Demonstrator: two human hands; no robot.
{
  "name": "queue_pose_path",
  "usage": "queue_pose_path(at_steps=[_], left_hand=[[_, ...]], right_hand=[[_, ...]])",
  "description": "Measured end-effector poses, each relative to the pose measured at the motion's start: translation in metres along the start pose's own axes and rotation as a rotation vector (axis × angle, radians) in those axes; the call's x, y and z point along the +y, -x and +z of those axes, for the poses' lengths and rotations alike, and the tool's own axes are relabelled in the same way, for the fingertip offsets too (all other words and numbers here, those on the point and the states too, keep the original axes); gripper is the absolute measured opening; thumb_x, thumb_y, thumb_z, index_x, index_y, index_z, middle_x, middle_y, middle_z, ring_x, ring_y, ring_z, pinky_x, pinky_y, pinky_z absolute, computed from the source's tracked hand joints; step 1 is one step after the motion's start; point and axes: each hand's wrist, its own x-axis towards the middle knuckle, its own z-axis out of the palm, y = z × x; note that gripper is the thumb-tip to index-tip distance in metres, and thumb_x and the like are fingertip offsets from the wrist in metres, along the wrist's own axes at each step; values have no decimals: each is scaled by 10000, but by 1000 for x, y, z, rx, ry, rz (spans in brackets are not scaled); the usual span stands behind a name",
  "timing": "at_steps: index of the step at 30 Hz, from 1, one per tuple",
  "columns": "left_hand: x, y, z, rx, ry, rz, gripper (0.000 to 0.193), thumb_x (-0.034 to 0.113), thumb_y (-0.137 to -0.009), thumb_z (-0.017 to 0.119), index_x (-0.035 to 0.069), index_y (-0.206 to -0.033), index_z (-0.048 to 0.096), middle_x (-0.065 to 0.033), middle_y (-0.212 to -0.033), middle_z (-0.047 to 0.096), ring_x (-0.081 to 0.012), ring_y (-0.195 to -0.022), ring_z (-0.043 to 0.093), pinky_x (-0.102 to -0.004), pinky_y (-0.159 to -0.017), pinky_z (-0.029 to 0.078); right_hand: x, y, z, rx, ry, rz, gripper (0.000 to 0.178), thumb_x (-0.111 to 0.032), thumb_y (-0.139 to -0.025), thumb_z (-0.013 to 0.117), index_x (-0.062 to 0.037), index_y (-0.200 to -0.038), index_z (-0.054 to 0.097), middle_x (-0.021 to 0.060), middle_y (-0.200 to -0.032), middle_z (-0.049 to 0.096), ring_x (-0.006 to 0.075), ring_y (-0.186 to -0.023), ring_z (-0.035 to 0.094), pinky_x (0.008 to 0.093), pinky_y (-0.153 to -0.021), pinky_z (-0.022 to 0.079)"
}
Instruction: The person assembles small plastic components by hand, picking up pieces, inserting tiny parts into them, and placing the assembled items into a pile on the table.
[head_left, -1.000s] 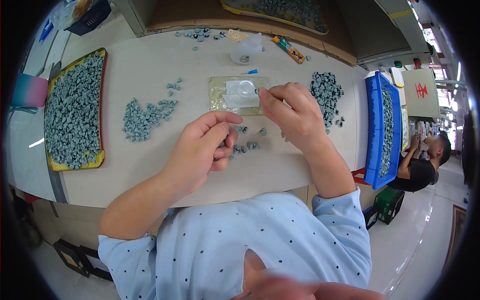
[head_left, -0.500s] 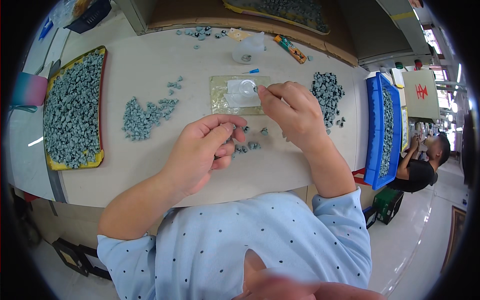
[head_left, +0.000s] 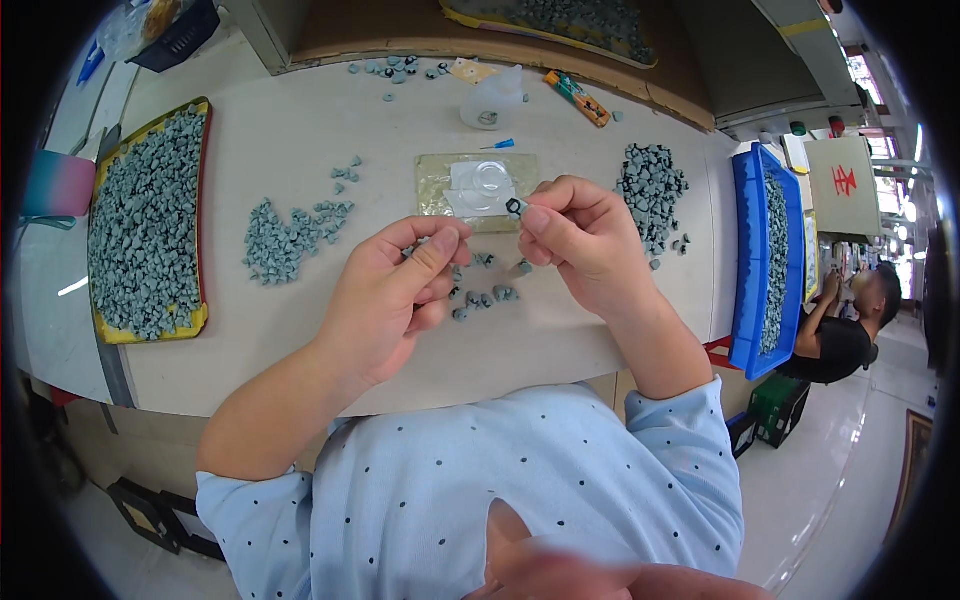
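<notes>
Between the thumb and forefinger of my right hand point(head_left: 583, 240) is a small grey-green piece point(head_left: 516, 206) with a dark ring on its face. My left hand point(head_left: 400, 285) is closed with thumb against forefinger, a short way to the left; what it pinches is hidden. Just beyond both hands lies a yellowish slab point(head_left: 430, 205) with white paper and a clear round dish point(head_left: 490, 182) on it. Several loose grey-green pieces point(head_left: 480, 300) sit on the table below the hands. A blue-hubbed needle tip point(head_left: 499, 144) rests behind the slab.
Heaps of similar pieces lie left point(head_left: 285, 240) and right point(head_left: 650, 190). A full yellow tray point(head_left: 200, 310) stands far left, a blue bin point(head_left: 745, 270) at the right edge. Behind are a translucent bottle point(head_left: 495, 95) and an orange-green packet point(head_left: 578, 98). Another person point(head_left: 840, 330) sits farther right.
My right hand has drawn back from the dish toward me, turning the piece so its dark ring shows. My left hand has shifted slightly left and its fingertips have come together.
</notes>
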Motion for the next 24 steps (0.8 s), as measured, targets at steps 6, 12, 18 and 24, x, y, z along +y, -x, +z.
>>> queue_pose_path(at_steps=[6, 12, 18, 24], left_hand=[[-3, -3, -1, 19, -17, 38, 268, 174, -896, 543, -6, -1094, 528, -25, -852, 503, -23, -526, 302, -178, -431, 242], [-2, -1, -1, -23, 29, 42, 272, 154, -888, 553, -1, -1108, 515, -34, -879, 518, -25, -526, 301, -180, -429, 245], [-1, 0, 3, -14, -22, 10, 193, 195, -906, 528, 26, -998, 521, -20, -843, 518, -26, -520, 297, -175, -416, 238], [-4, -1, 1, -64, 37, -1, 203, 227, -906, 529, 41, -988, 525, 2, -806, 496, -24, -510, 287, -174, -416, 234]], right_hand=[[-2, 1, 0, -15, -42, 44, 58, -62, -846, 582, -14, -823, 559, 39, -713, 524, 115, -574, 457, 240, -535, 363], [2, 4, 4, 76, 242, -159, 36, -6, -831, 587, 16, -852, 567, 62, -776, 555, 123, -646, 524, 215, -561, 412], [10, 1, -4, 9, 689, -671, 143, 91, -724, 643, 18, -839, 597, 91, -792, 584, 124, -645, 554, 211, -583, 444], [6, 4, 6, 7, 908, -883, 216, 92, -623, 688, -7, -805, 626, 79, -728, 603, 155, -630, 586, 229, -539, 455]])
